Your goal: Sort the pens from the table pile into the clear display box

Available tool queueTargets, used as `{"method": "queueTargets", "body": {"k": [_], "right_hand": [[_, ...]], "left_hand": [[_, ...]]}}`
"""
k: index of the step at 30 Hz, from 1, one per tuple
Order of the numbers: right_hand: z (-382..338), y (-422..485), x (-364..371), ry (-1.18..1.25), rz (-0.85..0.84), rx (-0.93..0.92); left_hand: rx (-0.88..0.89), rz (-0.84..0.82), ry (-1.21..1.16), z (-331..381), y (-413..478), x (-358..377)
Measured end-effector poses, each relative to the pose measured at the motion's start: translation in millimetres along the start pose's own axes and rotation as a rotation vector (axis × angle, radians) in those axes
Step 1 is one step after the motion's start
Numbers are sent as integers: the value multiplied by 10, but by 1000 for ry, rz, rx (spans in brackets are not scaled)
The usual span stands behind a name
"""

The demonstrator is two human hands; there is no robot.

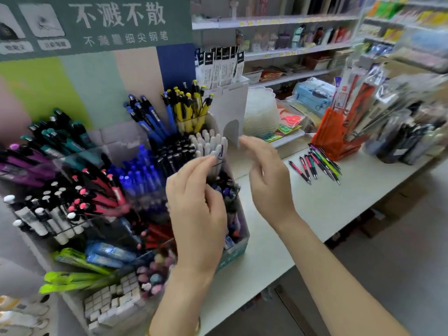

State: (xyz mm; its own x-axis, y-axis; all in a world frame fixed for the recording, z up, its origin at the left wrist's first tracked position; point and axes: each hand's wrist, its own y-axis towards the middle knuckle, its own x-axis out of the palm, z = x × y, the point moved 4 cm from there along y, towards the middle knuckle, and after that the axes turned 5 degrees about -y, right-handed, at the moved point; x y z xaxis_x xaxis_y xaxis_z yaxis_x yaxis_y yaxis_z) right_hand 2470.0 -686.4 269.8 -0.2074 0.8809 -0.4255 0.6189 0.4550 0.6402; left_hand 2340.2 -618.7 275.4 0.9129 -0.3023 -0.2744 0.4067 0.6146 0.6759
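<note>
Blurring left hand (196, 204) grip, possibly empty.

The grey-green header board (97, 25) over the display box (238, 229) carries big white characters, 不溅不散. Under them runs a smaller line: 不溅, then one character too smudged to read, then 细尖钢笔. The two little captions (34, 46) at the board's left end are too blurred to read. Print on the hanging packs (220, 66) and the shelf price tags (266, 21) is too small to make out.
</note>
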Motion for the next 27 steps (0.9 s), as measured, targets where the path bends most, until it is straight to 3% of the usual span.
{"method": "queueTargets", "body": {"k": [6, 11, 14, 18, 23, 27], "right_hand": [[1495, -290, -738, -98, -55, 580], [2843, -195, -1213, -220, -113, 775], [3686, 13, -1453, -276, -158, 837], [4580, 290, -1610, -363, -292, 858], [5170, 638, -1369, -456, -414, 747], [5241, 705, -1227, -624, -349, 692]], "left_hand": [[-158, -372, -164, 94, -356, 1260], [-501, -648, -82, -253, -515, 2677], [-708, -692, -4, -575, -489, 3644], [-941, -633, 202, -898, -358, 4645], [-937, -559, 444, -1069, -173, 5336], [-859, -580, 526, -1078, -80, 5679]]}}
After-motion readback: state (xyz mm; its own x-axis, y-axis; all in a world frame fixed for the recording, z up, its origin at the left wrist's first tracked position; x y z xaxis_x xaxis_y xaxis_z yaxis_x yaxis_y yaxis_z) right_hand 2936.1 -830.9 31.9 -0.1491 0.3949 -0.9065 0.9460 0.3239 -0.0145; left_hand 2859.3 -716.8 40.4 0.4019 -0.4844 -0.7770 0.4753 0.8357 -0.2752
